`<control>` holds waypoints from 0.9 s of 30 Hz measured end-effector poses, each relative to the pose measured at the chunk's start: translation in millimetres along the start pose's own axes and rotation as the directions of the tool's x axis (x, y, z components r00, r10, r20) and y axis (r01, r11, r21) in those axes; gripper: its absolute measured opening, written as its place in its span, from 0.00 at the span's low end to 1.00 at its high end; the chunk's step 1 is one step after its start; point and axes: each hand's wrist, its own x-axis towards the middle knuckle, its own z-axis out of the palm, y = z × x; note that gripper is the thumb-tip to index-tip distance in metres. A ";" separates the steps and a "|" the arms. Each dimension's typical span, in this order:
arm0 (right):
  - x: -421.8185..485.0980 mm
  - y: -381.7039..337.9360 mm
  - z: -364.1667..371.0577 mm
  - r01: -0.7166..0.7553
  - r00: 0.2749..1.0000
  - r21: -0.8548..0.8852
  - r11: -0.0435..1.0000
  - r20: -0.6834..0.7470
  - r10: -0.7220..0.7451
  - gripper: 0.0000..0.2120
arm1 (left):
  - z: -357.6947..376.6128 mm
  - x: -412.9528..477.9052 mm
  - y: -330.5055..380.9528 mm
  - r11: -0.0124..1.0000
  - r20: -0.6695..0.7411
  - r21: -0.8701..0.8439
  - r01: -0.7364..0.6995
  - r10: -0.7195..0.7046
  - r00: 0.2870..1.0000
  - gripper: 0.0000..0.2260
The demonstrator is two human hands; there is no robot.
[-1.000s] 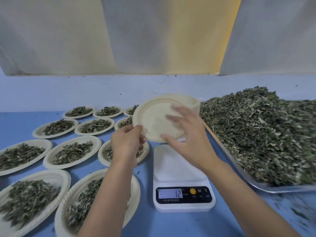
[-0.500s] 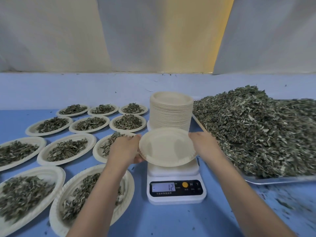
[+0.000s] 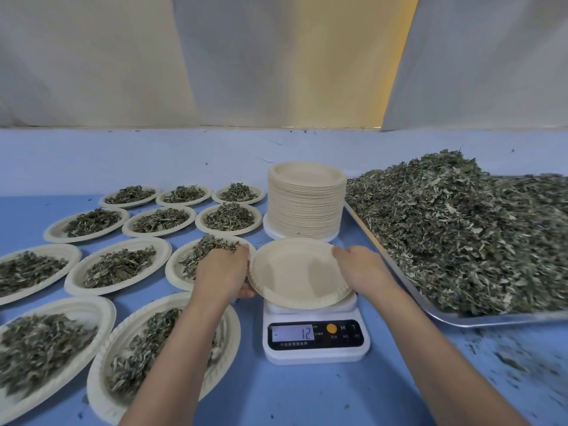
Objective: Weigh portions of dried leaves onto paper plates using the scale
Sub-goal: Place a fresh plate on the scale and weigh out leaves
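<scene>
The left hand (image 3: 221, 272) and right hand (image 3: 359, 267) each grasped an opposite rim of the paper plate (image 3: 296, 273), which sat level between them, directly over the scale (image 3: 316, 336).

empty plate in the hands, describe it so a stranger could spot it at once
Find the metal tray heaped with dried leaves on the right; the white scale stands left of it. The empty plate is over the scale's platform, held by the left hand and right hand. Unlike the filled plates it is bare, and unlike the stack behind it is single.
</scene>
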 end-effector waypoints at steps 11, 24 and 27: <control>2.0 4.1 -20.9 0.165 0.938 0.107 0.980 -0.324 -0.123 0.16 | -3.1 -12.4 8.0 0.875 -0.179 0.392 -0.284 0.376 0.909 0.22; 15.7 82.5 -100.2 -0.386 0.871 -0.223 0.895 0.233 0.433 0.26 | 70.9 -67.3 77.7 0.856 0.132 -0.231 -0.462 0.498 0.857 0.14; 22.7 91.8 -92.9 -0.352 0.863 -0.279 0.893 0.271 0.425 0.25 | 83.0 -72.0 80.4 0.853 0.188 -0.231 -0.468 0.512 0.839 0.14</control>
